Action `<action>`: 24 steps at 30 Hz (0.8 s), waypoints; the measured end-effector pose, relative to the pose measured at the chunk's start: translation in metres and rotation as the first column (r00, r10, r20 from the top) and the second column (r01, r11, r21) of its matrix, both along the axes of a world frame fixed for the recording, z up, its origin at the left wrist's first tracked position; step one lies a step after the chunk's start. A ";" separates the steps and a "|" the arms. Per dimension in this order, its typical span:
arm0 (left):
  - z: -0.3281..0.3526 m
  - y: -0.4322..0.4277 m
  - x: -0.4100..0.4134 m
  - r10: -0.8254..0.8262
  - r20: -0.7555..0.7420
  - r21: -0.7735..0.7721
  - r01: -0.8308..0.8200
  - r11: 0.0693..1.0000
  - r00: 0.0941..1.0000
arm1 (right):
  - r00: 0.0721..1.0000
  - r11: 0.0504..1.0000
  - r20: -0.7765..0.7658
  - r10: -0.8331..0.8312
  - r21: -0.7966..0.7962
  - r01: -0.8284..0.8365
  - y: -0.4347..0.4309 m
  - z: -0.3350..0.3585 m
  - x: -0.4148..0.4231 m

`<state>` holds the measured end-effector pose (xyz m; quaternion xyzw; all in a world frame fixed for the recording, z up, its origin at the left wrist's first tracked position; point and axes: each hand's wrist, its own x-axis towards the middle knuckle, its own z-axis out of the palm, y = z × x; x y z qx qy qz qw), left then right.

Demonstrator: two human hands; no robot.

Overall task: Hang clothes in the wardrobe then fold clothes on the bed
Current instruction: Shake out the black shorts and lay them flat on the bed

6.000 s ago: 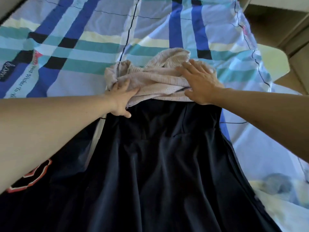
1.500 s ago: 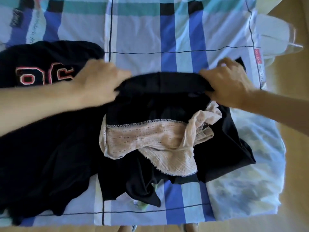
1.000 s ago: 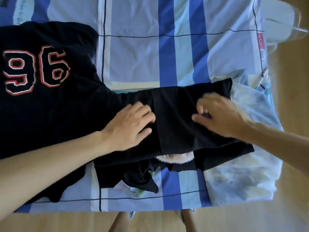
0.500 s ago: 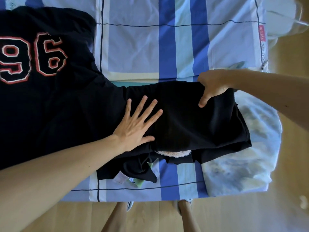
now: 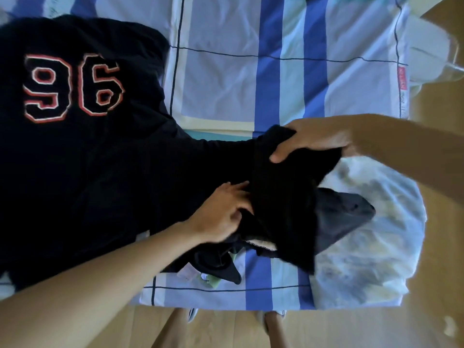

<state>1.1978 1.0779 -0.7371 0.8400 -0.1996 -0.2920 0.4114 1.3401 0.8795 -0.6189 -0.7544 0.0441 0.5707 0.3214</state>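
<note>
**Both hands on the black garment at the bed's near edge**

A black garment (image 5: pixel 281 204) lies bunched on the near part of the bed (image 5: pixel 226 79), close to the edge where the person stands. Its upper right part is gathered into a raised fold, and a grey-looking flap of it sticks out to the right over a pale, blotchy cloth (image 5: pixel 364 247). A strip of beige lace-edged fabric (image 5: pixel 261 243) peeks out from under its lower edge, and small bits of light green and pale cloth show just below that.

The right hand (image 5: pixel 308 141) is closed over the top of the raised fold, fingers curled around the black fabric with the thumb pressed on its near side, so it has hold of the garment. The left hand (image 5: pixel 223 209) rests on the garment's left side with fingers bent into the cloth; whether it is pinching the fabric or only pressing on it cannot be told.

To the left, touching or overlapping the garment, spreads a dark jersey (image 5: pixel 75 146) with a large "96" outlined in red and white. The bed is covered by a sheet of blue, white and pale yellow stripes crossed by thin dark lines. Beyond the bed's near edge is a wooden floor (image 5: pixel 351 327), where the person's two legs show.
</note>
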 end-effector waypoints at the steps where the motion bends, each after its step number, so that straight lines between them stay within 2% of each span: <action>1: 0.009 0.012 0.014 0.262 -0.238 -0.130 -0.298 0.946 0.935 | 0.999 0.998 -0.013 -0.051 0.028 0.052 0.020 -0.004 -0.003; 2: 0.020 0.024 0.027 0.449 -0.463 -0.176 -0.576 0.798 0.764 | 0.992 0.991 -0.032 -0.119 0.057 0.120 0.039 -0.009 -0.007; 3: 0.028 0.039 0.041 0.542 -0.611 -0.128 -0.748 0.651 0.576 | 0.979 0.975 -0.055 -0.198 0.088 0.202 0.058 -0.016 -0.011; 4: 0.034 0.056 0.052 0.564 -0.709 -0.066 -0.837 0.543 0.422 | 0.955 0.947 -0.101 -0.281 0.131 0.292 0.077 -0.023 -0.016; 5: 0.038 0.072 0.060 0.561 -0.768 -0.012 -0.882 0.471 0.310 | 0.921 0.906 -0.175 -0.347 0.189 0.378 0.095 -0.029 -0.022; 6: 0.040 0.087 0.066 0.561 -0.787 0.021 -0.899 0.438 0.255 | 0.879 0.859 -0.273 -0.391 0.234 0.455 0.111 -0.033 -0.029; 7: 0.042 0.098 0.067 0.581 -0.775 0.039 -0.898 0.437 0.249 | 0.836 0.819 -0.374 -0.402 0.261 0.511 0.124 -0.039 -0.037; 8: 0.043 0.102 0.066 0.624 -0.730 0.059 -0.883 0.466 0.280 | 0.833 0.815 -0.408 -0.374 0.283 0.505 0.134 -0.044 -0.043; 9: 0.039 0.104 0.063 0.670 -0.654 0.081 -0.847 0.525 0.352 | 0.874 0.848 -0.365 -0.322 0.300 0.437 0.142 -0.049 -0.049; 11: 0.029 0.102 0.059 0.724 -0.491 0.145 -0.774 0.616 0.485 | 0.981 0.944 -0.076 -0.179 0.267 0.193 0.144 -0.052 -0.058; 12: 0.024 0.101 0.057 0.739 -0.425 0.155 -0.763 0.628 0.522 | 0.987 0.973 0.096 -0.127 0.204 0.105 0.137 -0.055 -0.061; 14: 0.013 0.100 0.055 0.740 -0.299 0.155 -0.735 0.660 0.602 | 0.919 0.998 0.391 -0.056 0.054 0.038 0.108 -0.061 -0.062; 15: 0.010 0.098 0.054 0.732 -0.225 0.177 -0.712 0.680 0.643 | 0.879 0.999 0.477 0.011 -0.042 0.011 0.088 -0.065 -0.064; 16: 0.007 0.098 0.053 0.735 -0.166 0.212 -0.704 0.678 0.658 | 0.863 0.991 0.499 0.080 -0.135 -0.014 0.067 -0.066 -0.066; 17: 0.006 0.096 0.052 0.743 -0.128 0.226 -0.710 0.666 0.657 | 0.889 0.983 0.449 0.092 -0.184 -0.009 0.044 -0.070 -0.070; 19: 0.000 0.096 0.052 0.775 -0.111 0.220 -0.745 0.629 0.622 | 0.970 0.984 0.240 -0.029 -0.166 0.070 0.010 -0.082 -0.081; 20: -0.003 0.098 0.053 0.790 -0.119 0.223 -0.759 0.612 0.602 | 0.986 0.984 0.164 -0.042 -0.166 0.069 0.000 -0.087 -0.087; 21: -0.005 0.100 0.055 0.803 -0.128 0.225 -0.771 0.596 0.583 | 0.990 0.982 0.138 0.024 -0.191 0.003 -0.004 -0.085 -0.092; 24: -0.014 0.107 0.061 0.838 -0.176 0.235 -0.804 0.546 0.517 | 0.919 0.939 0.327 0.222 -0.326 -0.111 0.019 -0.058 -0.103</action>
